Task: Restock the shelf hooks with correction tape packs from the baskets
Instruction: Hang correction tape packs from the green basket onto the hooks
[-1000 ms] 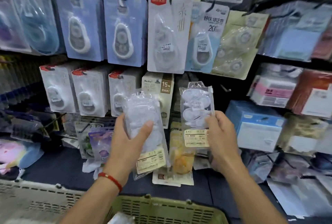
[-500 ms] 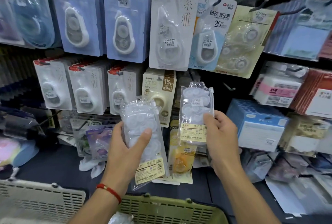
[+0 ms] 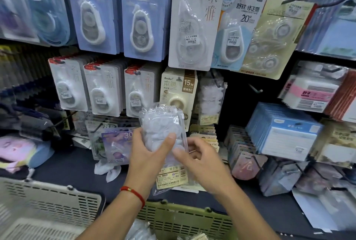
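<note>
Correction tape packs (image 3: 163, 139) sit gripped in the left hand (image 3: 148, 155), right hand (image 3: 202, 160) pinching their edge.

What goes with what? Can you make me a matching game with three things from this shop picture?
Things:
1. clear plastic bag of white correction tapes
2. green slotted plastic basket
3. thin red string bracelet

Places:
A. around the left wrist
B. gripped in the left hand
C. at the bottom, below the arms

Pairs: 1-B, 2-C, 3-A
</note>
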A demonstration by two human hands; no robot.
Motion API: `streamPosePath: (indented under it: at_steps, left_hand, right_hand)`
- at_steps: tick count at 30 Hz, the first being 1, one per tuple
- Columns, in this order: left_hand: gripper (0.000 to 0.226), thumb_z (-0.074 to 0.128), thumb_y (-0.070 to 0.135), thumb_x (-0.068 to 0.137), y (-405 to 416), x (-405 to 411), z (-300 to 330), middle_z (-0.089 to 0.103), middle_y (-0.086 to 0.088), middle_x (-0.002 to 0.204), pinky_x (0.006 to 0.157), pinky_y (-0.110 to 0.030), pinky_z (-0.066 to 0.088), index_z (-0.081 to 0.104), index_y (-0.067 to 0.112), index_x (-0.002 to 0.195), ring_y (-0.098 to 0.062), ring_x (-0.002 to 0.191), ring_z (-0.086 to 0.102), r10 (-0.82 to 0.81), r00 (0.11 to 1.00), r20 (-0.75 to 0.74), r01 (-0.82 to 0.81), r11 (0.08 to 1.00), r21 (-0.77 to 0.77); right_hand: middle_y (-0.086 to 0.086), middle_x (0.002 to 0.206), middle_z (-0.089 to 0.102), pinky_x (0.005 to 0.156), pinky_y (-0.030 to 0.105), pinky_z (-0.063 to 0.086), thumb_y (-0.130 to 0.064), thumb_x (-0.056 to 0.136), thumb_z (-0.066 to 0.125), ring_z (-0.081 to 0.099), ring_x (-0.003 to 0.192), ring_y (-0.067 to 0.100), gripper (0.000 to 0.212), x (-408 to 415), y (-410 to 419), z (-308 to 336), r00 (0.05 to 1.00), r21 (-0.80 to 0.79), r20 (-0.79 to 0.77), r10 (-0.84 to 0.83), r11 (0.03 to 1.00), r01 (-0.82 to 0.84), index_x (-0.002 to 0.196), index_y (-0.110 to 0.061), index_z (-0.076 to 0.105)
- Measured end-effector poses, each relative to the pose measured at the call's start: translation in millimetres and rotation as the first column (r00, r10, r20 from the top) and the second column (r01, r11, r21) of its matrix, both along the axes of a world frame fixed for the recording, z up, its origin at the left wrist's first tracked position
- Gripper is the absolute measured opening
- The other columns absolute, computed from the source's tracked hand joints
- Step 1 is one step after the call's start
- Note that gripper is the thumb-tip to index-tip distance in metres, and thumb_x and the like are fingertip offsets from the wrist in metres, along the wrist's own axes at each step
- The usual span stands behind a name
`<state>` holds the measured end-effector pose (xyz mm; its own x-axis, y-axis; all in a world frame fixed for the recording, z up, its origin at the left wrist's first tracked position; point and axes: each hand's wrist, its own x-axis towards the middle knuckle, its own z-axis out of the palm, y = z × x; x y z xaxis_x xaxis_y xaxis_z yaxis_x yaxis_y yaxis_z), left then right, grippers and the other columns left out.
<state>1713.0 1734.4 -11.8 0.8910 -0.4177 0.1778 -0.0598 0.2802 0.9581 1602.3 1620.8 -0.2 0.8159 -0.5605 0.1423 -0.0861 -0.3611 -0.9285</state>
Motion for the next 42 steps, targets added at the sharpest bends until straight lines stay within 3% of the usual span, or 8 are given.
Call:
streamPosePath:
  at_steps: [8, 15, 18, 20, 25, 32, 37, 42]
  left_hand:
    - [0.079, 0.087, 0.075, 0.057, 3.8, 6.8, 0.4, 0.074, 0.023, 0.115, 0.085, -0.024, 0.058, 0.056, 0.042, 0.121, 0.004, 0.102, 0.072, -0.013, 1.000, -0.015, 0.014, 0.999, 0.040]
    - [0.064, 0.085, 0.057, 0.065, 1.2, 3.3, 1.1, 0.074, 0.020, 0.113, 0.072, -0.006, 0.053, 0.055, 0.040, 0.120, 0.012, 0.096, 0.069, -0.019, 0.999, 0.032, 0.017, 0.999, 0.049]
    - [0.063, 0.084, 0.053, 0.066, 1.1, 5.6, 0.1, 0.075, 0.010, 0.114, 0.073, -0.014, 0.057, 0.056, 0.036, 0.120, 0.004, 0.093, 0.073, 0.001, 1.000, 0.007, -0.001, 0.999, 0.044]
    - [0.062, 0.084, 0.052, 0.066, 1.7, 7.3, -0.8, 0.076, 0.007, 0.113, 0.069, -0.012, 0.057, 0.057, 0.033, 0.119, 0.003, 0.091, 0.074, 0.008, 1.000, -0.001, -0.008, 1.000, 0.028]
    - [0.065, 0.084, 0.058, 0.060, 2.6, 8.9, -1.2, 0.077, 0.011, 0.111, 0.071, -0.015, 0.057, 0.059, 0.037, 0.116, 0.002, 0.092, 0.074, 0.024, 1.000, -0.003, -0.024, 0.999, 0.038]
    - [0.064, 0.085, 0.053, 0.061, 2.2, 7.3, -0.1, 0.077, 0.009, 0.106, 0.063, -0.009, 0.055, 0.059, 0.034, 0.116, 0.003, 0.086, 0.075, 0.036, 0.999, -0.011, -0.035, 0.999, 0.037]
    - [0.070, 0.084, 0.057, 0.061, 3.9, 5.9, 0.0, 0.075, 0.010, 0.112, 0.070, -0.014, 0.056, 0.058, 0.032, 0.122, 0.003, 0.091, 0.074, 0.038, 0.999, 0.014, -0.040, 0.995, 0.088]
    - [0.060, 0.086, 0.051, 0.064, 1.0, 2.8, -3.3, 0.077, 0.014, 0.105, 0.069, -0.010, 0.056, 0.059, 0.035, 0.116, 0.004, 0.089, 0.073, 0.033, 0.999, 0.034, -0.037, 0.994, 0.107]
  right_hand:
    - [0.007, 0.098, 0.074, 0.086, 0.057, 0.056, -0.055, 0.098, 0.063, 0.068, 0.093, 0.031, 0.030, 2.1, 7.3, -0.9, 0.982, -0.077, 0.166, -0.090, 0.992, 0.103, 0.102, -0.025, 0.068]
    - [-0.013, 0.084, 0.071, 0.064, 0.024, 0.054, -0.063, 0.102, 0.049, 0.066, 0.073, 0.006, 0.026, 0.1, 5.9, -0.2, 0.861, -0.043, 0.374, -0.346, 0.921, 0.388, 0.098, -0.038, 0.057]
    - [-0.001, 0.083, 0.066, 0.071, 0.057, 0.059, -0.058, 0.104, 0.051, 0.064, 0.077, 0.027, 0.026, -4.4, -3.5, 9.0, 0.816, 0.043, 0.408, -0.410, 0.901, 0.431, 0.098, -0.033, 0.056]
    - [0.011, 0.088, 0.065, 0.070, 0.062, 0.056, -0.059, 0.104, 0.051, 0.062, 0.078, 0.035, 0.028, -8.4, -11.0, 13.7, 0.798, 0.069, 0.425, -0.427, 0.895, 0.442, 0.098, -0.032, 0.056]
    - [0.020, 0.086, 0.066, 0.044, 0.030, 0.048, -0.043, 0.105, 0.057, 0.057, 0.062, 0.023, 0.012, -14.1, -25.6, 16.7, 0.824, 0.149, 0.396, -0.405, 0.914, 0.378, 0.097, -0.035, 0.062]
    - [0.008, 0.086, 0.077, 0.040, 0.023, 0.044, -0.028, 0.106, 0.061, 0.061, 0.051, 0.019, 0.013, -18.9, -27.9, 17.5, 0.836, 0.213, 0.413, -0.361, 0.931, 0.297, 0.116, -0.030, 0.067]
    - [-0.014, 0.122, 0.062, 0.084, 0.027, 0.048, -0.037, 0.101, 0.063, 0.061, 0.109, 0.011, 0.043, -21.1, -36.1, 3.8, 0.824, -0.136, 0.143, -0.548, 0.814, 0.565, 0.141, -0.029, 0.050]
    - [-0.016, 0.096, 0.072, 0.073, 0.016, 0.051, -0.047, 0.092, 0.071, 0.065, 0.089, 0.001, 0.015, -14.9, -21.4, -4.1, 0.980, -0.147, 0.043, -0.195, 0.969, 0.199, 0.103, -0.038, 0.069]
